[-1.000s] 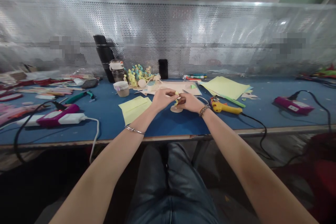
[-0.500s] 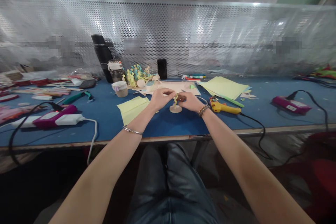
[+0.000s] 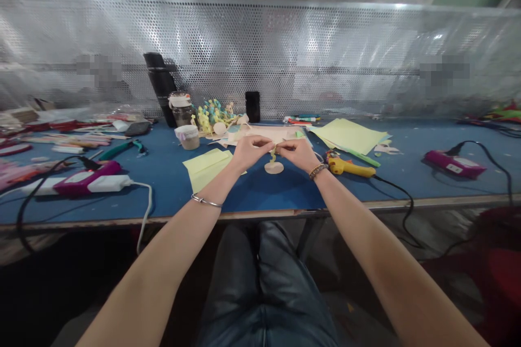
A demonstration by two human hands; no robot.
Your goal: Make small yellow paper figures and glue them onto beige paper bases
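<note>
Because the small, thin yellow figure (image 3: 273,158) looks delicate, light pressure is better, with its round beige base (image 3: 274,168) kept flat on the blue counter (image 3: 252,195). The left hand (image 3: 252,152) and the right hand (image 3: 299,154) pinch its top by fingertips. Towards ten o'clock from it stands a beige cup with whitish cover (image 3: 189,142), contents hidden; behind, a transparent white-lidded bottle (image 3: 181,113), its filling unclear.

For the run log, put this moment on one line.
left hand: at figure | right hand: at figure | glue gun: lying right
</note>
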